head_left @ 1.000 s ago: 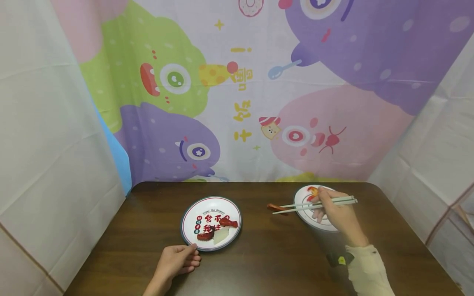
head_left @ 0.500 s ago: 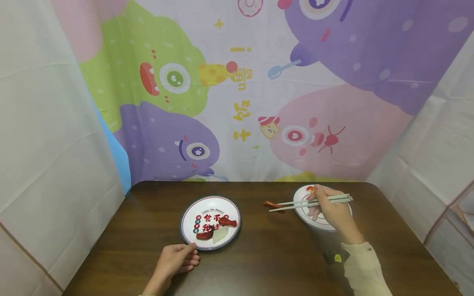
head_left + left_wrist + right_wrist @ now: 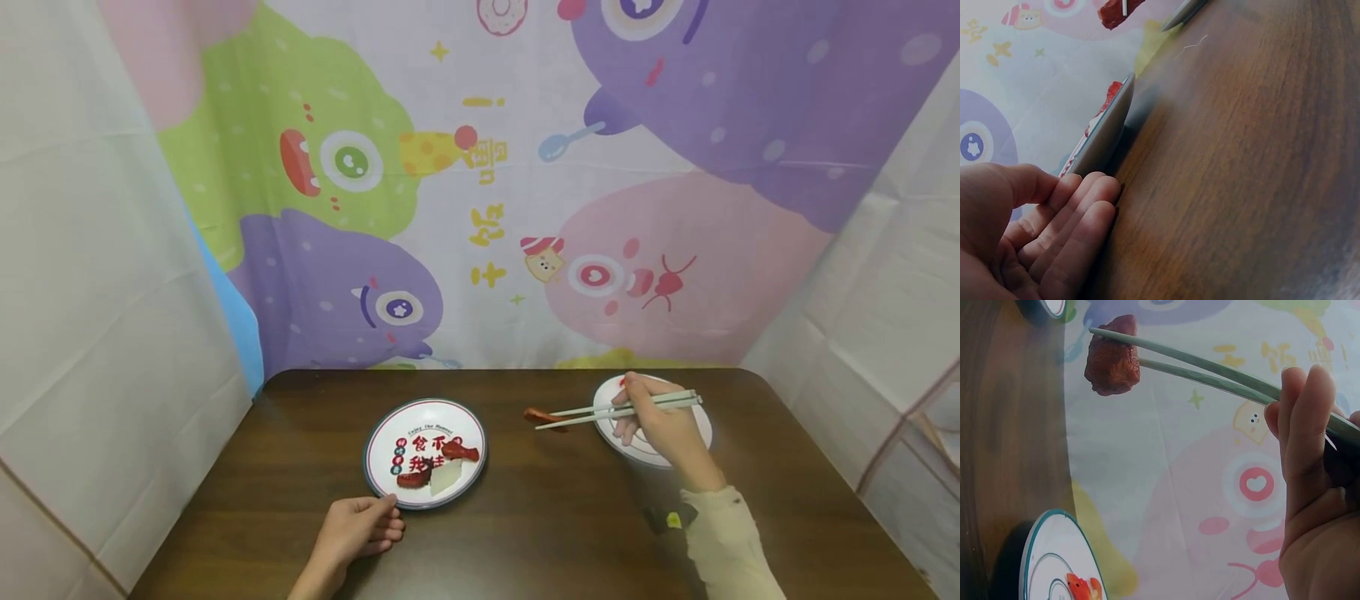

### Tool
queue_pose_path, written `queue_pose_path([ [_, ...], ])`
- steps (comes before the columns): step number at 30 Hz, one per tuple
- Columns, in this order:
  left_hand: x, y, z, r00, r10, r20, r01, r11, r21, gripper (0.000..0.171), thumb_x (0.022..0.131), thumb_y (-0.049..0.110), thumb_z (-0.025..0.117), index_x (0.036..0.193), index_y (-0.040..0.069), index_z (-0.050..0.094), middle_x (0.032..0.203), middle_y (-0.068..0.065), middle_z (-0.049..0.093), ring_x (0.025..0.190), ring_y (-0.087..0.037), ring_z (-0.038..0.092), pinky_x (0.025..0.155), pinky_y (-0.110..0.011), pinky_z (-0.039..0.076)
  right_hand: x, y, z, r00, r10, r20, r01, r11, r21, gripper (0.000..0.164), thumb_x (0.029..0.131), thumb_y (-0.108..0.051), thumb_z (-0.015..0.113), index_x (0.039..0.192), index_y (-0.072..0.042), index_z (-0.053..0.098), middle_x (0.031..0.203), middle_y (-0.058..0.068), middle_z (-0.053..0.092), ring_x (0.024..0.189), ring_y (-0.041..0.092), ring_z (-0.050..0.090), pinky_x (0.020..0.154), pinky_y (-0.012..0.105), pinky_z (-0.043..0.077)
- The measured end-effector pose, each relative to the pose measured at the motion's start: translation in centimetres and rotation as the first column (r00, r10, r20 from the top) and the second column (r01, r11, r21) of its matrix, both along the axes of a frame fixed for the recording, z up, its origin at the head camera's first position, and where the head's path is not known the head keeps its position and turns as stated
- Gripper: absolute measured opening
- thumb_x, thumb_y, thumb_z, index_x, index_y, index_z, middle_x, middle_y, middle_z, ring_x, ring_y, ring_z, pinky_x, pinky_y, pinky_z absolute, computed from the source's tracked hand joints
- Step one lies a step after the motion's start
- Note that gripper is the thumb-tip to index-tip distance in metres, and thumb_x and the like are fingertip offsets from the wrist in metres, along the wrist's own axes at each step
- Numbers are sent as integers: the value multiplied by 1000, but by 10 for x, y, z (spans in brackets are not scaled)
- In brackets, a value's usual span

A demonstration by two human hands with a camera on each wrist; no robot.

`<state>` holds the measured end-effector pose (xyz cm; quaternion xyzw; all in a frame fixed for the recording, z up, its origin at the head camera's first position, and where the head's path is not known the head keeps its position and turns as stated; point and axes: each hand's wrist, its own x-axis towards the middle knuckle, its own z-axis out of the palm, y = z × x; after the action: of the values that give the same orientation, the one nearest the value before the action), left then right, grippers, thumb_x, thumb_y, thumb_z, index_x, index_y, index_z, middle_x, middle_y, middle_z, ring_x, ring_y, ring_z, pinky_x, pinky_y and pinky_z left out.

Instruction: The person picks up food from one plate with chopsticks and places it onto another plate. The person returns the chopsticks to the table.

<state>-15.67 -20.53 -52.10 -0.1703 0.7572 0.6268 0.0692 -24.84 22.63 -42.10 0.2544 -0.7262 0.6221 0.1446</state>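
Observation:
My right hand (image 3: 667, 429) grips a pair of pale green chopsticks (image 3: 570, 412) over the right plate (image 3: 699, 437). Their tips hold a glossy reddish-brown piece of meat (image 3: 1113, 362) in the air, left of that plate. With thumb and index finger, my left hand (image 3: 352, 529) pinches the near rim of the left plate (image 3: 384, 433), the other fingers curled below. On that plate lie a red-brown drumstick (image 3: 460, 451), a dark red meat piece (image 3: 414, 479) and a white flat piece (image 3: 446, 477). An orange-red morsel (image 3: 1082, 587) sits on the right plate, mostly hidden in the head view.
Both plates stand on a dark brown wooden table (image 3: 525, 533). A cartoon-printed cloth (image 3: 487, 317) hangs along the table's far edge. Pale sheets (image 3: 112, 333) close off both sides. Bare tabletop lies between the two plates.
My right hand has moved slightly left, carrying the chopsticks and the meat piece away from the right plate. The left hand stays at its plate's rim.

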Motion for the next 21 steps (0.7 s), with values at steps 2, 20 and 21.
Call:
queue_pose_path([
  [2,0,0,0,1000,1,3,-1,1000,1,36,99,30,68,93,-5,74,76,-9,77,67,-16,75,60,-28,62,-1,-2,0,1000,2,2,-2,1000,0,36,109,-2,44,85,17,63,58,26,63,43,16,64,37,34,52],
  [20,1,0,2,1000,-3,0,3,1000,3,36,98,30,68,93,-5,74,76,-9,77,67,-16,75,59,-27,62,-4,-13,1,1000,-15,25,14,999,48,38,110,-7,45,84,13,64,58,21,64,42,15,63,40,33,54],
  [21,1,0,2,1000,-3,0,3,1000,4,35,98,30,68,93,-5,74,76,-9,77,67,-16,75,59,-27,62,-5,-14,1,1000,-15,28,13,999,48,38,110,-7,45,84,13,64,58,21,64,42,15,63,40,33,54],
])
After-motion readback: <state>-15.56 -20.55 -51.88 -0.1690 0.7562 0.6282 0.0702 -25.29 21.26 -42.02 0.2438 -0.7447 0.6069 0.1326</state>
